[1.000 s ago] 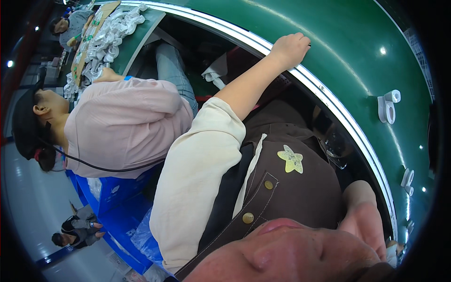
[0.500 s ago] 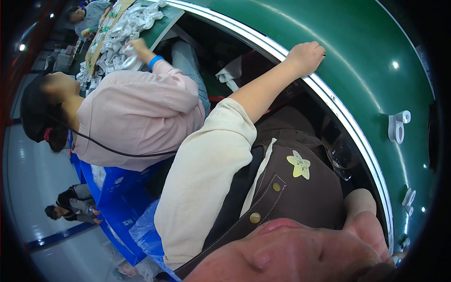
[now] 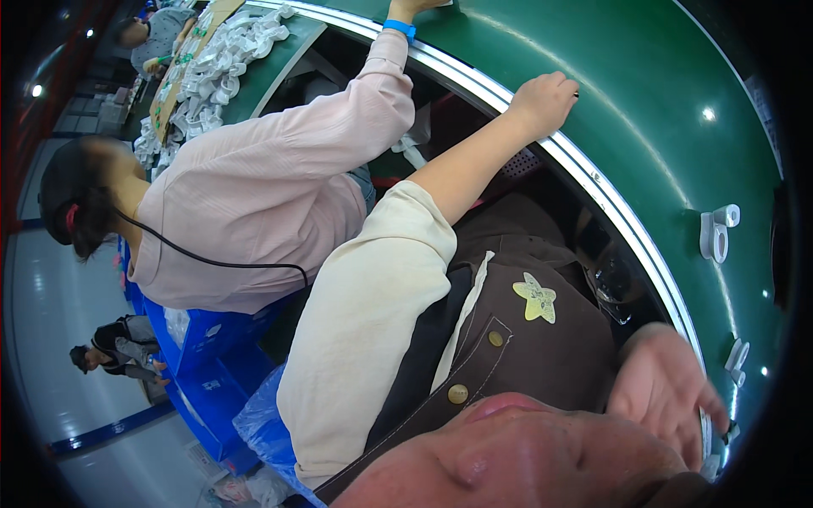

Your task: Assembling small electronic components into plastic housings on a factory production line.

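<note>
My left hand rests on the near edge of the green conveyor belt, its fingers curled in a loose fist with a dark ring on one. Nothing shows in it, though its underside is hidden. At the lower right, my right hand is raised beside the belt's metal edge, palm showing and fingers apart. A white two-ringed plastic part lies on the belt to the right. Farther down sits a smaller-looking white part, close to my right hand. Past the right fingertips, another small piece is partly hidden.
To my left a co-worker in a pink shirt reaches over the belt's rim. Many white plastic parts are heaped on a table beyond. Blue crates stand behind at the left. Other people are farther off.
My right hand has risen and turned, its fingers now spread outward. My left hand stays nearly in place. The co-worker's arm has swung from the heap to the belt.
</note>
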{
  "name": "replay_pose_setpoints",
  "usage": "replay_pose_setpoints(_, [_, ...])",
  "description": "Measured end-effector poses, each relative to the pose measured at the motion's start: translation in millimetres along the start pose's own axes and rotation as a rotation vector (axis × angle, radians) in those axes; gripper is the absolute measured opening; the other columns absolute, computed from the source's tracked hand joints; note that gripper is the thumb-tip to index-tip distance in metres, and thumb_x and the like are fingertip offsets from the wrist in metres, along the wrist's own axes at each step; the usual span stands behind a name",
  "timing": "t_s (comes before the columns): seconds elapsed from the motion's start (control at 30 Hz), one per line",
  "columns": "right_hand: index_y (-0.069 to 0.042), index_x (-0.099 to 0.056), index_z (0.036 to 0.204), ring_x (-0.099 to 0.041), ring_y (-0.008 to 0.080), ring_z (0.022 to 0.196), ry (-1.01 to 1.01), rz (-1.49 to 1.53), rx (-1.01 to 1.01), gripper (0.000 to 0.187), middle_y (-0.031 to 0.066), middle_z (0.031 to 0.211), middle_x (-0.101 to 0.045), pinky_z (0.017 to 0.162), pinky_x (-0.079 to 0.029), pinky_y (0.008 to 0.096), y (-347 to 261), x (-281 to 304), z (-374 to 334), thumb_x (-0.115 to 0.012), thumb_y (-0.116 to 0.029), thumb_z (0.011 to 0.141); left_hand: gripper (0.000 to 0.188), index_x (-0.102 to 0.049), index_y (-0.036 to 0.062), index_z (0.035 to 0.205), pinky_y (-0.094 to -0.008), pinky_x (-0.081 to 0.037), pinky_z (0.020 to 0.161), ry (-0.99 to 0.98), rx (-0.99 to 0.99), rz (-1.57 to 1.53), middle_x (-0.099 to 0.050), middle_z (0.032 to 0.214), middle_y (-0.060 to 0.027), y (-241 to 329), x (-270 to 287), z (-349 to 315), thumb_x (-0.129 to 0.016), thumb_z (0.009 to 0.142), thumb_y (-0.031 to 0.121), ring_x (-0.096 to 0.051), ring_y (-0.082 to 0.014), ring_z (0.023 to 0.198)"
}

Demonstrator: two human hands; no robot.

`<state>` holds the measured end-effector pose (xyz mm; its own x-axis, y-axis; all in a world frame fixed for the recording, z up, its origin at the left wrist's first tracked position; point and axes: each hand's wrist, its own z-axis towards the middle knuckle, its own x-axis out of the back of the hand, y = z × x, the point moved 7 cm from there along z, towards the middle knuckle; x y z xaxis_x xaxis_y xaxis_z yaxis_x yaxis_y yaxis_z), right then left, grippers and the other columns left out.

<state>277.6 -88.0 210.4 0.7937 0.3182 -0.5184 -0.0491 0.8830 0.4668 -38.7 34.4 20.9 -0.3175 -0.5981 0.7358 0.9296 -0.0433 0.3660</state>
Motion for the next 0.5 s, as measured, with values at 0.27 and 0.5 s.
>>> replay_pose_setpoints(0.27, [-0.006,-0.055,0.129,-0.036,0.0406,0.137,-1.325,-0.521,-0.807,0.044,0.0203,0.144,-0.043,0.112,-0.027,0.0553,61,56,-147,-0.06,-0.021,0.088,0.022,-0.059,0.0046,0.117,-0.0272,-0.05,0.067,0.085,0.583,-1.064,-0.061,0.099,-0.0079,-52,-21,6,-0.05,0.101,0.016,-0.062,-0.0154,0.082])
replay_pose_setpoints(0.5, [-0.007,-0.056,0.129,-0.038,0.0385,0.136,-1.502,-0.682,-0.931,0.05,0.017,0.142,-0.046,0.112,-0.025,0.0544,48,111,-208,-0.067,-0.023,0.084,0.018,-0.054,0.0051,0.106,-0.0279,-0.043,0.056,0.27,0.852,-1.588,-0.056,0.089,-0.0055,-92,-9,11,-0.064,0.094,0.015,-0.052,-0.0149,0.069])
